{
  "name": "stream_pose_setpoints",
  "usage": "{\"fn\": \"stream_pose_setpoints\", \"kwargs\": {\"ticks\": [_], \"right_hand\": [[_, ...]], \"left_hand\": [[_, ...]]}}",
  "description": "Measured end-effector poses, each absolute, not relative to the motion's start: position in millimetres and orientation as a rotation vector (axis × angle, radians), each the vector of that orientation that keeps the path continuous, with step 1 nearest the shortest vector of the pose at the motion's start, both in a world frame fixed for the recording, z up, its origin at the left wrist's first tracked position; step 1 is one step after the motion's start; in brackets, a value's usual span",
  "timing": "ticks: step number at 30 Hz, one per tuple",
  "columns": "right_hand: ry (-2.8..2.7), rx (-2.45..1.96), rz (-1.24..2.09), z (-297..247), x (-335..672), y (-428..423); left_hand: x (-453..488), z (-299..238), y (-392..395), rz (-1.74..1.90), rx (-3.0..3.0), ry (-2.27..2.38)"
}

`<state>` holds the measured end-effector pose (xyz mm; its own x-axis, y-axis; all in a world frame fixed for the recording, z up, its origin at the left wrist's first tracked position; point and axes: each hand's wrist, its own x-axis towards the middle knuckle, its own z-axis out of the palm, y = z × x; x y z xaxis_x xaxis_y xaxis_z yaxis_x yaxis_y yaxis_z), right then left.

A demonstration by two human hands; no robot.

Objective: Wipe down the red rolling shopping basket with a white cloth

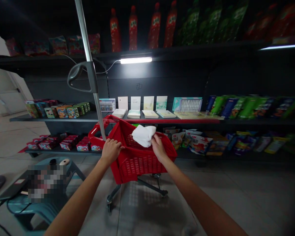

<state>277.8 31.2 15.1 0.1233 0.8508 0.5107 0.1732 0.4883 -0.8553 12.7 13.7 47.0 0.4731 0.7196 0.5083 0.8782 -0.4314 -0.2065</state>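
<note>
- Above a pale grey tile floor [238, 196], a red plastic mesh basket [135, 162] sits on a dark metal wheeled frame [147, 186], with a thin steel pole [85, 42] rising from its near left side and a curved grey handle [76, 76] clamped to the pole.
- A left hand [111, 151] grips the basket's red rim; its fingers [118, 147] curl tightly over the edge, pressed together.
- A right hand [159, 147] is raised at the far right side of the basket, its fingers [155, 141] closed on the lower edge of a crumpled white cloth [144, 136] (soft and bunched, possibly a tissue or napkin).
- That cloth hangs over the basket's open interior, touching only the right hand.
- Behind the basket, a black metal shelf [64, 117] carries colourful boxes, pale upright cards [142, 103] and flat stacked packets [149, 114].
- Lower down, small red boxes [66, 144] and bright snack pouches [196, 142] fill a second black shelf.
- Tall red bottles [132, 29] stand on the top shelf, beneath which a white LED tube [136, 60] glows.
- At lower left stands a teal plastic stool [17, 205], with a pixelated patch [46, 178] hiding what lies there.
</note>
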Motion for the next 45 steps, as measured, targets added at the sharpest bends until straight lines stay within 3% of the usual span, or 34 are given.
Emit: {"fn": "stream_pose_setpoints", "kwargs": {"ticks": [6,15,20,33,45], "right_hand": [[-2.310,-0.872,0.277,21.5,240.1,0.7],[-2.108,-1.421,0.026,8.0,198.4,6.4],[-2.161,-1.417,-0.154,-9.3,216.5,5.7],[-2.009,-1.573,-0.254,-53.1,337.1,1.7],[-1.921,-1.445,-0.293,-51.0,317.7,-7.3]], "left_hand": [[18.1,48.1,12.8,-0.470,-2.307,-1.304],[22.0,50.8,14.2,-0.442,-2.329,-1.305],[21.7,49.8,16.1,-0.452,-2.325,-1.315],[23.9,40.9,24.3,-0.477,-2.272,-1.288],[30.5,39.3,28.4,-0.495,-2.275,-1.277]]}}
